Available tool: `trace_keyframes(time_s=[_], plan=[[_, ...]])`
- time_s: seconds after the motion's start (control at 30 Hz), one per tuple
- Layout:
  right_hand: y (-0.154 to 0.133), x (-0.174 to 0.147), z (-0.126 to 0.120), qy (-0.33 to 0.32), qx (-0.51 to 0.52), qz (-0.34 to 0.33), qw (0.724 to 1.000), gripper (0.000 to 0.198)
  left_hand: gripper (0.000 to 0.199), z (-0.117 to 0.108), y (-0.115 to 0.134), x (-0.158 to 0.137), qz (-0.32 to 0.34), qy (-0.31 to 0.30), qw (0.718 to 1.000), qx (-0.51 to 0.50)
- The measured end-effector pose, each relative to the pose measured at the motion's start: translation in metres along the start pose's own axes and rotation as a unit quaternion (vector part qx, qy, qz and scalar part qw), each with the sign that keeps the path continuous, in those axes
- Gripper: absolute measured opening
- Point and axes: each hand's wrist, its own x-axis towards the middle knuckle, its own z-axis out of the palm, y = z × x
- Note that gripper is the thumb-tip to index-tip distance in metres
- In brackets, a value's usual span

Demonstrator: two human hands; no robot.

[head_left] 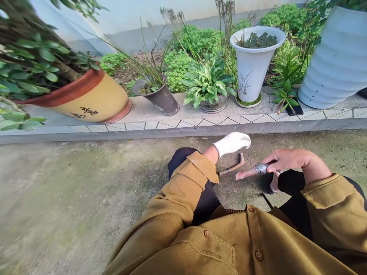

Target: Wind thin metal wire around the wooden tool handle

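My left hand [233,144], in a white glove, is closed at the fingertips on a thin wire [254,152]. That strand slants down to a reddish wooden stick [247,173]. My right hand [289,159] is bare and wrapped around the stick, whose free end points left. A silvery wire winding [261,168] circles the stick right beside my right thumb and forefinger. Below my left hand, a bent wooden piece [236,165] lies on the ground, with some binding near its lower end. Part of the right-hand grip is hidden behind the fingers.
A raised ledge with a tiled edge [197,123] runs across in front. On it stand a yellow pot [94,99], a tilted dark pot [164,100], a leafy plant [210,82], a white pot [254,70], a ribbed white pot [335,61] and a black phone-like slab [295,109].
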Motion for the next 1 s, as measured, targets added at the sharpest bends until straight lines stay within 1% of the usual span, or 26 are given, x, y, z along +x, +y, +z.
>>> trace_keyframes(time_s=[0.07,0.13,0.23,0.27,0.3,0.37,0.4,0.47,0.5,0.53,0.57,0.6,0.63,0.67,0.7,0.77,0.8,0.83,0.87,0.9,0.93,0.97,1.0], plan=[[-0.007,-0.009,-0.001,-0.004,0.03,-0.024,0.999,0.052,0.017,0.003,-0.007,0.004,-0.015,0.008,1.0,0.004],[-0.01,-0.017,-0.003,0.006,0.045,-0.028,0.999,0.055,0.019,0.006,-0.014,0.009,-0.033,0.008,0.999,0.001],[-0.003,-0.023,-0.006,0.036,0.055,-0.045,0.997,0.053,0.022,0.013,-0.026,0.014,-0.041,-0.005,0.999,-0.015],[0.002,-0.024,-0.007,0.062,0.054,-0.056,0.995,0.05,0.021,0.016,-0.029,0.016,-0.038,-0.009,0.999,-0.022],[0.007,-0.024,-0.009,0.103,0.052,-0.066,0.991,0.048,0.021,0.018,-0.031,0.017,-0.034,-0.013,0.999,-0.029],[0.016,-0.021,-0.012,0.225,0.044,-0.07,0.971,0.046,0.019,0.024,-0.031,0.018,-0.024,-0.027,0.999,-0.037],[0.02,-0.018,-0.014,0.289,0.033,-0.055,0.955,0.046,0.019,0.028,-0.029,0.018,-0.021,-0.04,0.998,-0.043],[0.025,-0.009,-0.016,0.397,-0.017,0.019,0.918,0.043,0.019,0.034,-0.023,0.016,-0.025,-0.082,0.994,-0.073],[0.026,-0.003,-0.016,0.434,-0.059,0.072,0.896,0.039,0.02,0.036,-0.021,0.014,-0.031,-0.108,0.989,-0.094],[0.026,0.003,-0.015,0.454,-0.108,0.128,0.875,0.036,0.02,0.038,-0.019,0.013,-0.036,-0.136,0.984,-0.114],[0.026,0.008,-0.014,0.457,-0.156,0.18,0.857,0.035,0.021,0.039,-0.018,0.012,-0.036,-0.159,0.978,-0.127],[0.026,0.013,-0.013,0.442,-0.197,0.22,0.847,0.035,0.02,0.039,-0.018,0.011,-0.031,-0.169,0.976,-0.13],[0.025,0.016,-0.011,0.406,-0.229,0.242,0.851,0.034,0.019,0.038,-0.019,0.011,-0.021,-0.167,0.978,-0.125],[0.024,0.018,-0.01,0.35,-0.246,0.24,0.871,0.032,0.017,0.036,-0.022,0.011,-0.011,-0.155,0.981,-0.115],[0.023,0.017,-0.008,0.279,-0.245,0.217,0.903,0.03,0.015,0.033,-0.024,0.011,-0.004,-0.135,0.985,-0.109],[0.019,0.011,-0.005,0.13,-0.185,0.12,0.967,0.027,0.012,0.026,-0.028,0.011,-0.004,-0.095,0.989,-0.115],[0.016,0.006,-0.004,0.073,-0.132,0.064,0.986,0.028,0.011,0.022,-0.029,0.011,-0.009,-0.082,0.989,-0.123],[0.013,0.0,-0.003,0.045,-0.073,0.012,0.996,0.032,0.011,0.018,-0.028,0.01,-0.015,-0.071,0.989,-0.133],[0.011,-0.005,-0.003,0.05,-0.016,-0.028,0.998,0.037,0.012,0.014,-0.027,0.009,-0.02,-0.055,0.988,-0.14],[0.008,-0.009,-0.004,0.091,0.035,-0.058,0.994,0.04,0.014,0.012,-0.024,0.008,-0.026,-0.039,0.988,-0.145],[0.007,-0.013,-0.005,0.155,0.078,-0.08,0.982,0.041,0.016,0.01,-0.02,0.006,-0.031,-0.026,0.988,-0.147],[0.007,-0.014,-0.007,0.234,0.112,-0.095,0.961,0.041,0.017,0.009,-0.016,0.004,-0.035,-0.021,0.989,-0.146],[0.009,-0.014,-0.009,0.314,0.139,-0.103,0.933,0.04,0.018,0.008,-0.012,0.002,-0.038,-0.027,0.989,-0.142]])
